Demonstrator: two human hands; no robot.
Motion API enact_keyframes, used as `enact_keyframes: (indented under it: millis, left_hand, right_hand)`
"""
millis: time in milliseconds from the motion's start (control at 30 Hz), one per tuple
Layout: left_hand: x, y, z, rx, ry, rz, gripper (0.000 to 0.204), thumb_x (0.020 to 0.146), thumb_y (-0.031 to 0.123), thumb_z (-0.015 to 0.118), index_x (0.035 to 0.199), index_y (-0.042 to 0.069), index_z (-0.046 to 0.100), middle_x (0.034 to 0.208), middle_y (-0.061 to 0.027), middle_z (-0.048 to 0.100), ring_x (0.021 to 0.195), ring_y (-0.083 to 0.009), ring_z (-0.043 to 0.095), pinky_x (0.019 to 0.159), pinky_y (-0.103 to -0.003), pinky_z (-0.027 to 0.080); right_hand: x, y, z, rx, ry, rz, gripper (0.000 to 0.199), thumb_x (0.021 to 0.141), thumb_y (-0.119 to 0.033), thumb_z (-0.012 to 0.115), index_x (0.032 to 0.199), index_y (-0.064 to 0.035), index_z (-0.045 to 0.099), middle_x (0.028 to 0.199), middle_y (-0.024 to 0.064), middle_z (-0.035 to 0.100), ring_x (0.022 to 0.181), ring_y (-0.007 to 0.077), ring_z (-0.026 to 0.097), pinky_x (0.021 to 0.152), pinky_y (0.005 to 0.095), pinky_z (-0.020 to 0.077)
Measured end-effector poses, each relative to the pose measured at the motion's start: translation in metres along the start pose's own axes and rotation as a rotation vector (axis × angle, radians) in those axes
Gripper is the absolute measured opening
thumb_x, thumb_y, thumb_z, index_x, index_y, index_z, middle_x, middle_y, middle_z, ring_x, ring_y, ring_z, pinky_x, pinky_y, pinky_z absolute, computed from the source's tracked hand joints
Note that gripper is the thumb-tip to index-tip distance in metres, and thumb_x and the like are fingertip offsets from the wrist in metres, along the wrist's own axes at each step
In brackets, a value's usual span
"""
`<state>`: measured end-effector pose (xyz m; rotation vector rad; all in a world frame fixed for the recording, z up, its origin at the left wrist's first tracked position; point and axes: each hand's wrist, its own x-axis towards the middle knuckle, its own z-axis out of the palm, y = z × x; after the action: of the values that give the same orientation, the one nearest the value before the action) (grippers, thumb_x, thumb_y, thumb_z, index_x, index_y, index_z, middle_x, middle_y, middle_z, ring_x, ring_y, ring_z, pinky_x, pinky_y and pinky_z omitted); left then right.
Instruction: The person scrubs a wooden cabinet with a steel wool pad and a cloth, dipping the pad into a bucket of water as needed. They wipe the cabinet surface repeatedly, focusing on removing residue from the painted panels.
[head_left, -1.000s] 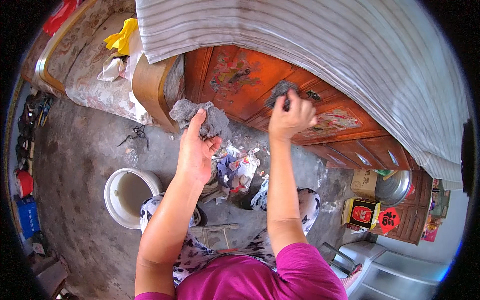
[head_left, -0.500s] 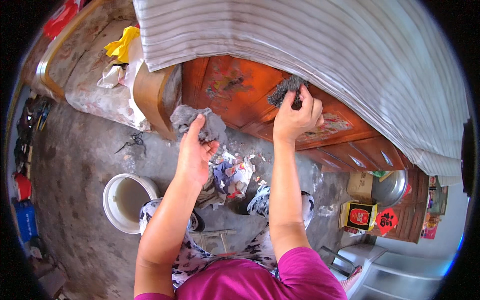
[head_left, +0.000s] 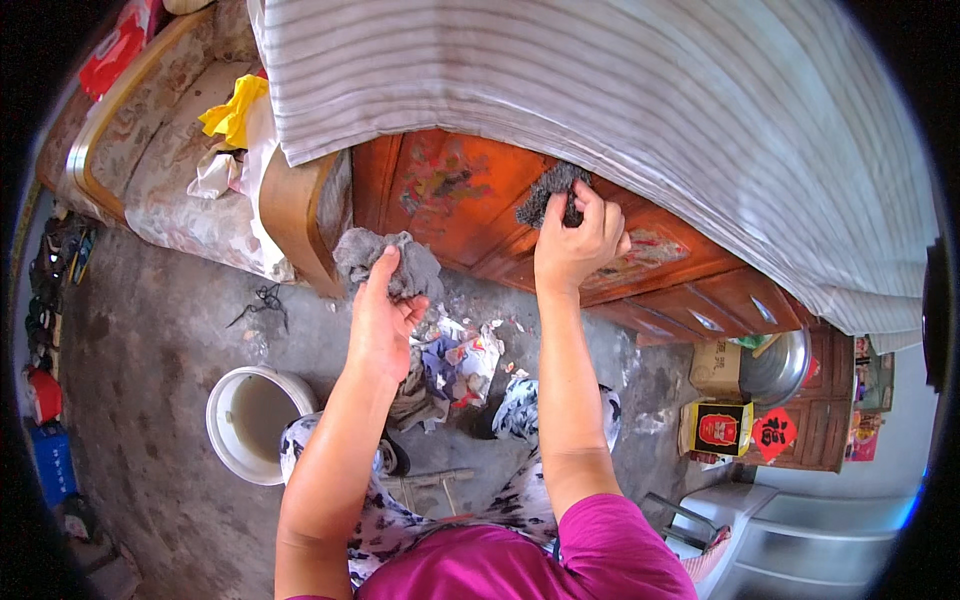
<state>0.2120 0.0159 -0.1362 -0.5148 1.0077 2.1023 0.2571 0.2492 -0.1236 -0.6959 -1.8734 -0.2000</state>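
A crumpled grey rag (head_left: 408, 262) is gripped in my left hand (head_left: 378, 318), thumb on top, held in front of the wooden cabinet and apart from it. My right hand (head_left: 580, 240) pinches a dark grey scouring pad (head_left: 552, 195) that seems to rest against the cabinet's reddish-brown front (head_left: 505, 165). Left of the pad, a worn painted picture (head_left: 440, 185) shows on one panel. Another picture (head_left: 650, 255) is partly covered by my right hand. A striped cloth (head_left: 600, 80) hangs over the cabinet's top.
A white bucket (head_left: 217, 425) of murky water stands on the floor left of my legs. Scraps of paper and cloth (head_left: 455, 365) lie below my hands. A patterned sofa (head_left: 160, 195) with a wooden armrest adjoins the cabinet. Boxes (head_left: 716, 372) and a metal basin (head_left: 778, 365) are at right.
My right hand and the scouring pad have shifted slightly left along the panel. The view has tilted a little, so the cabinet sits lower. Both hands keep their holds.
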Motion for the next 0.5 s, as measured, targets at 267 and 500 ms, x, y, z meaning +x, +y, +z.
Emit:
enact_keyframes:
  millis: [267, 500]
  left_hand:
    - [-0.007, 0.000, 0.006, 0.027, -0.077, 0.011, 0.044, 0.091, 0.050, 0.074, 0.117, 0.016, 0.062, 0.100, 0.0021, 0.070, 0.076, -0.0135, 0.060, 0.080, -0.031, 0.046]
    - [-0.001, 0.000, 0.001, 0.219, -0.049, 0.158, 0.056, 0.094, 0.056, 0.068, 0.134, 0.017, 0.061, 0.128, -0.0006, 0.068, 0.112, -0.0155, 0.063, 0.100, -0.037, 0.036]
  right_hand:
    - [-0.073, 0.016, 0.023, -0.007, -0.159, -0.077, 0.025, 0.076, -0.019, 0.080, 0.099, -0.0207, 0.073, 0.087, 0.0025, 0.058, 0.089, 0.0252, 0.060, 0.082, 0.0421, 0.0374]
    - [0.014, 0.002, 0.000, 0.020, 0.024, -0.107, 0.026, 0.077, -0.017, 0.079, 0.103, -0.0185, 0.072, 0.088, -0.0008, 0.059, 0.091, 0.0230, 0.059, 0.083, 0.0414, 0.0364]
